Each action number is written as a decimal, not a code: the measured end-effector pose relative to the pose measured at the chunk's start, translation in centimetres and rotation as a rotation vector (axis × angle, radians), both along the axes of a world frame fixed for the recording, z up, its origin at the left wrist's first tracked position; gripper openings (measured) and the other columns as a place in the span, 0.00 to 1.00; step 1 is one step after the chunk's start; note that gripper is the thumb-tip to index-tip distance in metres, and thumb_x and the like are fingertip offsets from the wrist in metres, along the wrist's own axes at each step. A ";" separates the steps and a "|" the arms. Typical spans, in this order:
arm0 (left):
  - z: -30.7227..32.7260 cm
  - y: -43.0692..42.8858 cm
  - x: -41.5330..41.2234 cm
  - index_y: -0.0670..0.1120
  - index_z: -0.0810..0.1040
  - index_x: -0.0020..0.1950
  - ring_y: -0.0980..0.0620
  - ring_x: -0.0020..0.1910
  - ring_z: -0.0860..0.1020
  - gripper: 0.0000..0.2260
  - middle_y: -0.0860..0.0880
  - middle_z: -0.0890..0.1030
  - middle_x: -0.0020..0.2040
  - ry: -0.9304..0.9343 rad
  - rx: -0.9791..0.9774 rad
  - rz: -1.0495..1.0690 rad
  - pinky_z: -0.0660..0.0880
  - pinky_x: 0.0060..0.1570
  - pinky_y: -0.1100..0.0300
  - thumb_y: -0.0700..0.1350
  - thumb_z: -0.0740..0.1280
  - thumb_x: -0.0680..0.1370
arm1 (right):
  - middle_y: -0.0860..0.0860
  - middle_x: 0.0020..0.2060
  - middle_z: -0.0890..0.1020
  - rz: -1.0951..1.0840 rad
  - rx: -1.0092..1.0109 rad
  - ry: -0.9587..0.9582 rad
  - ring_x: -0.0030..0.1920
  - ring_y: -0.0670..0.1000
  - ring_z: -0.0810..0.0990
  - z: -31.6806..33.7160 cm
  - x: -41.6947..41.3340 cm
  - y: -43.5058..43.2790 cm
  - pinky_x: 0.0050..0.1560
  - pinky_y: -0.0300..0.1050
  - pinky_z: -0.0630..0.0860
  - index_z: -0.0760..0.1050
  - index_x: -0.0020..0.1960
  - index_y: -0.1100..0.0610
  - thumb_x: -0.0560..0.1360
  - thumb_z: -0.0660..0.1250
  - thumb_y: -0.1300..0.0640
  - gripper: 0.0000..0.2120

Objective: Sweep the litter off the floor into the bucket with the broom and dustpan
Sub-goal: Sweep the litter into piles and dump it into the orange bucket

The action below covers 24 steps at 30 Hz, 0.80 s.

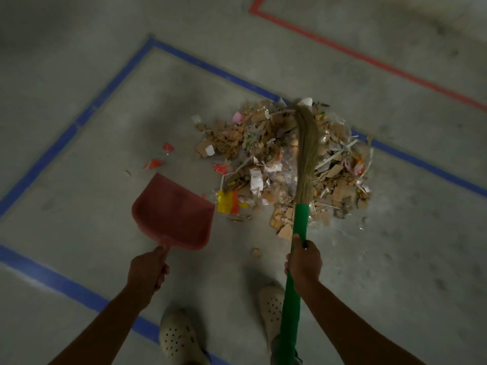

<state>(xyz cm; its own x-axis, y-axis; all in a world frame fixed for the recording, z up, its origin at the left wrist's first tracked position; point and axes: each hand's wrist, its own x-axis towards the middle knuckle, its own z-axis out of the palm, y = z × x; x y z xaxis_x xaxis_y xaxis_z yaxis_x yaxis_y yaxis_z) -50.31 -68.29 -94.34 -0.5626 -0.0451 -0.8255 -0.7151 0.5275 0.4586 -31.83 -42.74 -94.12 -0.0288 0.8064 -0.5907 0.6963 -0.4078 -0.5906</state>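
At blue tape [210,67] edge, litter pile [263,143], L hand [147,272] grips dustpan [174,212] beside it, R hand [304,262] grips broom [300,217]

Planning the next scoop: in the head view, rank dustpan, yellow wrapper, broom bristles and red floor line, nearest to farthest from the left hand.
1. dustpan: held in the left hand.
2. yellow wrapper: just right of the pan's lip.
3. broom bristles: farther right, on the litter pile.
4. red line: far, upper right.

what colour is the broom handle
Bright green; the broom handle, gripped by the right hand, shows best in the head view.
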 end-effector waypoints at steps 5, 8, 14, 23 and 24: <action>0.6 -4.9 -2.5 0.36 0.77 0.34 0.51 0.21 0.65 0.26 0.42 0.73 0.25 0.036 -0.027 0.035 0.60 0.23 0.64 0.56 0.66 0.81 | 0.55 0.35 0.82 0.166 0.038 0.005 0.32 0.55 0.82 0.3 -1.6 -4.6 0.38 0.58 0.84 0.75 0.48 0.53 0.82 0.61 0.44 0.13; 0.7 -7.5 -3.6 0.37 0.76 0.35 0.50 0.23 0.65 0.25 0.40 0.76 0.31 0.064 -0.006 0.080 0.60 0.24 0.63 0.57 0.68 0.80 | 0.54 0.36 0.82 0.312 0.070 -0.003 0.35 0.57 0.83 -0.1 -4.0 -8.2 0.40 0.58 0.83 0.73 0.44 0.49 0.81 0.60 0.40 0.14; 0.2 -13.2 -4.6 0.37 0.76 0.37 0.52 0.21 0.64 0.26 0.40 0.74 0.30 0.080 -0.017 0.113 0.58 0.21 0.65 0.59 0.66 0.80 | 0.54 0.39 0.82 0.598 -0.050 0.058 0.40 0.57 0.83 -1.4 -11.8 -15.4 0.42 0.54 0.82 0.74 0.46 0.53 0.81 0.64 0.44 0.13; -4.8 -20.4 -6.1 0.40 0.73 0.32 0.52 0.20 0.63 0.29 0.41 0.71 0.27 0.114 -0.075 0.177 0.58 0.22 0.65 0.66 0.68 0.76 | 0.58 0.56 0.82 1.118 -0.135 -0.132 0.58 0.60 0.81 -11.5 -19.7 -23.1 0.54 0.49 0.77 0.76 0.63 0.59 0.81 0.62 0.46 0.19; -5.9 -20.7 -6.6 0.39 0.74 0.32 0.52 0.20 0.63 0.30 0.41 0.72 0.28 0.122 -0.078 0.194 0.58 0.22 0.65 0.66 0.68 0.76 | 0.59 0.58 0.82 1.135 -0.133 -0.176 0.59 0.61 0.81 -13.2 -20.0 -23.2 0.56 0.49 0.77 0.76 0.64 0.60 0.82 0.62 0.47 0.20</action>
